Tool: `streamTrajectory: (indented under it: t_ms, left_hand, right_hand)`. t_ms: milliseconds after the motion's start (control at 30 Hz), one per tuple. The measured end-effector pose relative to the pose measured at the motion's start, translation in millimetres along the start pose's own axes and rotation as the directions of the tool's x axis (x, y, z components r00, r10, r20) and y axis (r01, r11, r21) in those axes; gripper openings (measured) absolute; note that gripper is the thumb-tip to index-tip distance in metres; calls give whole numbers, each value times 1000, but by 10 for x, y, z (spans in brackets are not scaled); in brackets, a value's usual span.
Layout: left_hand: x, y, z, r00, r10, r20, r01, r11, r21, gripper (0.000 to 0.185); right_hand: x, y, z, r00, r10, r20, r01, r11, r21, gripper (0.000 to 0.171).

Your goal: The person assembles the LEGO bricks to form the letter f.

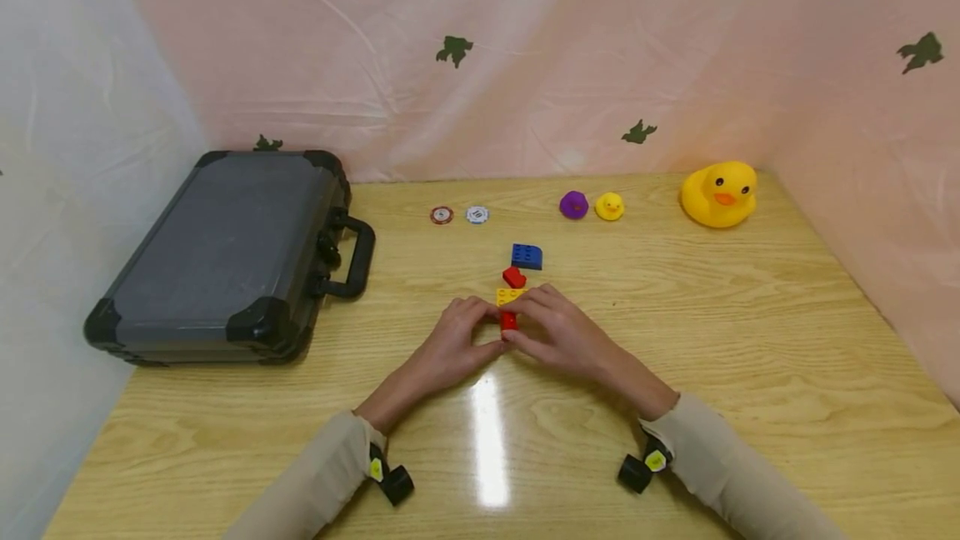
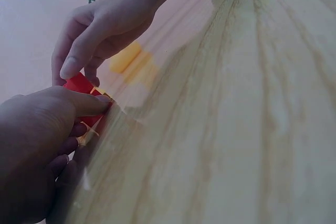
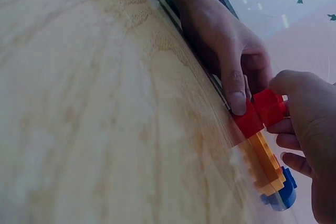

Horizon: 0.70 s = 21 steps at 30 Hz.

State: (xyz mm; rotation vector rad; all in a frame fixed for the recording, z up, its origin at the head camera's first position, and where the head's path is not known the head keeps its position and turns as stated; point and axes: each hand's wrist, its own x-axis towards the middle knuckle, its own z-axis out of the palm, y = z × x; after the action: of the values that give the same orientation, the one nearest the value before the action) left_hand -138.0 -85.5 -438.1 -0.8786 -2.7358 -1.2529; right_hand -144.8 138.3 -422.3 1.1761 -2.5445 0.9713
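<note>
Wd tbl [image 1: 750, 332]: L/R fingers [image 1: 538, 305] pinch red blks [image 3: 269, 107].

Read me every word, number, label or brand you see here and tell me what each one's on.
"10": on the white chip.
"5", it seems: on the red-rimmed chip, small and soft.
Too small to read: any marks on the yellow-green patch at the left cuff and its twin at the right.
I can make out no other lettering.

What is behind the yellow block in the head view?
A small red block, then a blue block. The right hand covers part of the yellow block, so that part cannot be seen.
</note>
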Motion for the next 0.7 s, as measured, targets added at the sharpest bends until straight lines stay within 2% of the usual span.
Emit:
streamTrajectory:
  t_ms: [167, 700]
  left_hand:
    - [-4, 5, -1, 1000, -11, 3, 11, 1000, -8, 35]
    - [3, -8, 1, 999, 30, -16, -30, 1000, 4, 31]
  right_hand:
    - [1, 3, -13, 1000, -7, 13, 6, 1000, 23, 30]
    - [41, -32, -33, 999, 3, 45, -5, 999, 44, 27]
